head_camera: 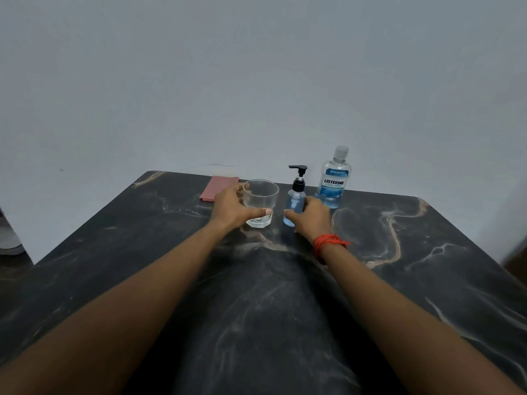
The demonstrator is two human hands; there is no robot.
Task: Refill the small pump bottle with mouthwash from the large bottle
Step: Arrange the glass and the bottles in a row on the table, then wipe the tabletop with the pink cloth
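The small pump bottle (295, 199), clear with blue liquid and a black pump head, stands upright near the far edge of the table. My right hand (312, 219) wraps around its lower body from the right. Just behind and to the right stands the large mouthwash bottle (334, 179), capped, with a blue label, nobody touching it. Left of the pump bottle sits an empty clear drinking glass (260, 202); my left hand (232, 209) grips it from the left, thumb across its front.
Everything rests on a dark marble-patterned table (256, 295) that ends at a plain pale wall. A folded pink cloth (218, 187) lies at the far edge, left of the glass. A red thread band (328, 243) circles my right wrist.
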